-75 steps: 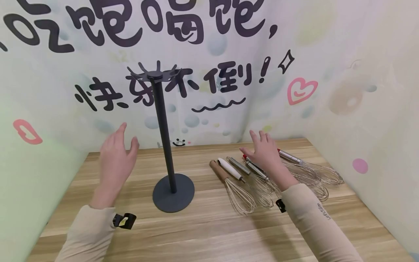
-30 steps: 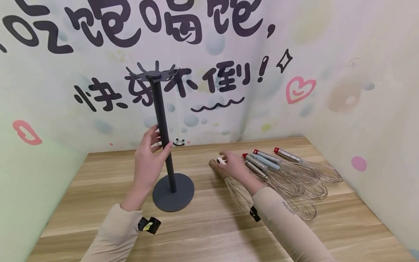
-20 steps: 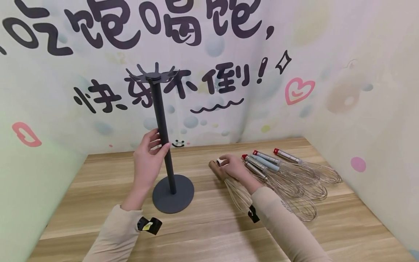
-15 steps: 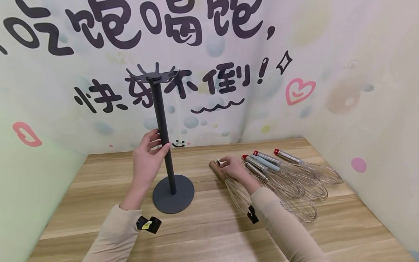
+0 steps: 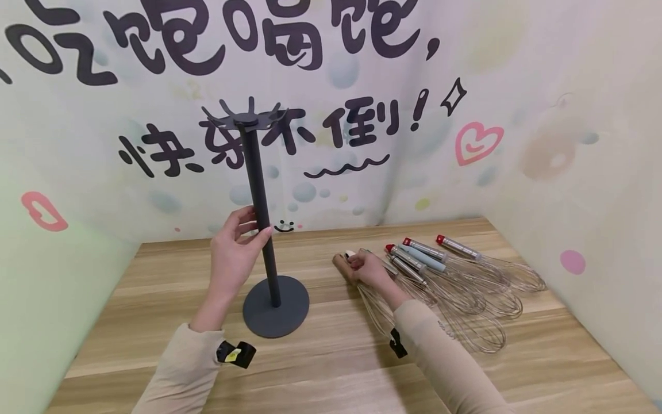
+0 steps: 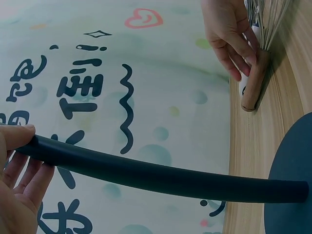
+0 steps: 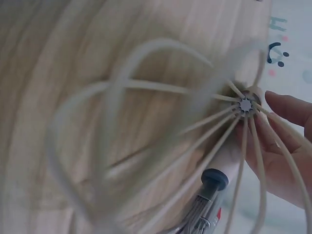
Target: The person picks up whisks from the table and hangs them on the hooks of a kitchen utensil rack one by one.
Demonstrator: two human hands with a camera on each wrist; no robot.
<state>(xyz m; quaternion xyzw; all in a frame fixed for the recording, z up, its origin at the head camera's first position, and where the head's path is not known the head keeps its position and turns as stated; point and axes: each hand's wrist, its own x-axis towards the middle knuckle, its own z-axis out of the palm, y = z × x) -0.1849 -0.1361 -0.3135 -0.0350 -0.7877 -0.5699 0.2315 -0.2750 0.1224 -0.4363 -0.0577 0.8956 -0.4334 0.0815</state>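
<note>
My left hand (image 5: 234, 259) holds the pole of a dark upright rack (image 5: 257, 178) with a round base, its thumb on the near side and fingers behind. Arms with upturned tips ring the rack's top. My right hand (image 5: 371, 270) pinches the wooden handle of a whisk (image 5: 343, 267) that lies on the table, its pale wires running toward me under the wrist. In the left wrist view, thumb and fingers sit at this brown handle (image 6: 256, 83). The right wrist view looks along the wires to the handle's end (image 7: 245, 105). A white-handled whisk (image 5: 349, 253) is mostly hidden behind the hand.
Several metal whisks lie side by side to the right, some with red-tipped handles (image 5: 457, 246); one handle is light blue (image 5: 423, 257). Their wire loops overlap. A printed backdrop (image 5: 310, 201) stands along the back edge of the wooden table (image 5: 310, 374).
Since the earliest frame, my left hand has moved right and taken hold of the pole. My right hand has moved left and down to the wooden-handled whisk, its fingers curling in.
</note>
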